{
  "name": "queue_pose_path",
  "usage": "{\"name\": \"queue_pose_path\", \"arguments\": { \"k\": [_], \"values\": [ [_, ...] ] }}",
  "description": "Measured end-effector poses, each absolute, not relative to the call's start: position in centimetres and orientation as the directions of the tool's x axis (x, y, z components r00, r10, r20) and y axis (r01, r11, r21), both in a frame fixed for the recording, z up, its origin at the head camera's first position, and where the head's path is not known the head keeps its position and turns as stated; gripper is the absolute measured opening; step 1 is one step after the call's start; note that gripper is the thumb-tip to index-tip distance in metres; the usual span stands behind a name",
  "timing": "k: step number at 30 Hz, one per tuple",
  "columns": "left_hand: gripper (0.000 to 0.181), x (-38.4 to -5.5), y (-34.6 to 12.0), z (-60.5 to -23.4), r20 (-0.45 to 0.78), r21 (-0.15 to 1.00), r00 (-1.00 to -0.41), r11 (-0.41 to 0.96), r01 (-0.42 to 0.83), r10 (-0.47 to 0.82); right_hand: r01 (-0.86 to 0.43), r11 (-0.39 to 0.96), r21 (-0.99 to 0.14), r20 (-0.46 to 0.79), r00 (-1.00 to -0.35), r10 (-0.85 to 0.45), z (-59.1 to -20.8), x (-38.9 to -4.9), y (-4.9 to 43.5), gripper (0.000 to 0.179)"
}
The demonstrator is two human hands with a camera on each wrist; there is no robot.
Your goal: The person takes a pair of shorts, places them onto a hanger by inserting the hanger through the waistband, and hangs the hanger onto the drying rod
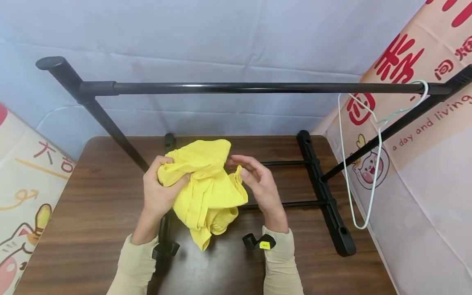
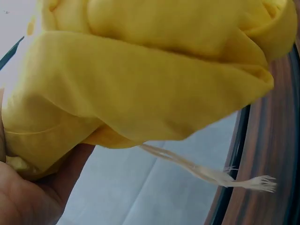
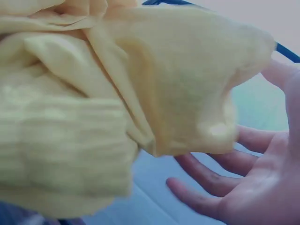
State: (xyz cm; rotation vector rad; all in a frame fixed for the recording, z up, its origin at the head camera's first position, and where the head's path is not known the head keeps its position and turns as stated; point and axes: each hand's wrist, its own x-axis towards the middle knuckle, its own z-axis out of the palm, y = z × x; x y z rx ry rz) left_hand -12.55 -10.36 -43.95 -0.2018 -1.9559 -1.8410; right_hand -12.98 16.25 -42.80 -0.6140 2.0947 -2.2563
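Observation:
A bunched yellow garment (image 1: 206, 184) is held up over the table, between the two hands. My left hand (image 1: 158, 188) grips its upper left side, thumb across the front and the other fingers hidden behind the cloth. In the left wrist view, a pale frayed cord (image 2: 206, 173) dangles below the garment's folds. My right hand (image 1: 259, 184) is at the garment's right edge with its fingers spread and loosely bent, palm toward the cloth. The right wrist view shows a gathered, ribbed band (image 3: 65, 145) on the garment and the fingertips partly behind a hanging fold.
A black rack's top bar (image 1: 236, 88) spans above the hands, and its right foot (image 1: 326, 196) stands on the brown wooden table (image 1: 103, 213). At the bar's right end hangs a pale green wire hanger (image 1: 343, 164). White cloth (image 1: 206, 37) and printed sheets (image 1: 416, 135) surround the table.

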Motion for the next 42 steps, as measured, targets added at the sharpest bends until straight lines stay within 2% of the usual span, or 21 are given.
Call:
{"name": "queue_pose_path", "arguments": {
  "k": [3,8,12,15,18,22,26,29,32,36,39,42],
  "values": [
    [0.029,-12.8,-10.3,-43.7,0.334,0.941,-0.909,0.027,0.338,-0.251,-0.336,-0.169,-0.927,0.368,-0.901,-0.230,-42.4,-12.8,16.6,0.052],
    [0.018,-12.9,-9.8,-43.7,0.162,0.962,-0.943,-0.168,0.217,-0.289,-0.403,-0.226,-0.887,0.453,-0.856,-0.249,-42.1,-12.5,16.4,0.078],
    [0.014,-12.8,-9.3,-43.8,0.112,0.944,-0.958,-0.273,0.186,-0.265,-0.371,-0.200,-0.907,0.421,-0.823,-0.382,-42.0,-12.6,15.3,0.101],
    [0.013,-12.7,-8.7,-43.8,0.098,0.944,-0.977,-0.293,0.151,-0.189,-0.339,-0.129,-0.932,0.359,-0.804,-0.473,-42.1,-12.6,14.0,0.106],
    [0.018,-12.6,-8.4,-43.7,0.134,0.959,-0.989,-0.241,0.146,-0.069,-0.331,-0.015,-0.944,0.299,-0.833,-0.466,-42.4,-12.6,12.6,0.094],
    [0.030,-12.9,-8.5,-43.4,0.170,0.977,-0.985,-0.133,0.165,0.028,-0.325,0.100,-0.940,0.276,-0.902,-0.332,-42.5,-12.5,11.4,0.069],
    [0.047,-13.1,-8.7,-43.1,0.062,0.997,-0.996,-0.055,0.058,0.057,-0.305,0.150,-0.941,0.269,-0.938,-0.218,-42.6,-12.6,11.3,0.042],
    [0.067,-13.2,-9.1,-42.8,-0.030,0.999,-0.992,0.027,-0.027,0.124,-0.283,0.189,-0.940,0.257,-0.954,-0.153,-42.6,-12.8,11.6,0.027],
    [0.075,-13.1,-9.8,-42.5,-0.085,0.992,-0.978,0.108,-0.066,0.189,-0.276,0.198,-0.941,0.262,-0.961,-0.091,-42.5,-13.0,12.2,0.021],
    [0.076,-12.5,-10.7,-42.1,-0.050,0.990,-0.969,0.141,-0.016,0.243,-0.322,0.216,-0.922,0.324,-0.946,-0.027,-42.3,-13.2,13.5,0.025],
    [0.088,-11.7,-10.6,-41.9,0.007,0.982,-0.957,0.181,0.062,0.291,-0.378,0.239,-0.895,0.383,-0.923,-0.026,-41.9,-13.3,14.1,0.022],
    [0.106,-11.1,-9.6,-41.7,-0.014,0.960,-0.950,0.270,0.074,0.311,-0.416,0.246,-0.875,0.421,-0.906,-0.035,-41.8,-13.3,14.3,0.015]
  ]
}}
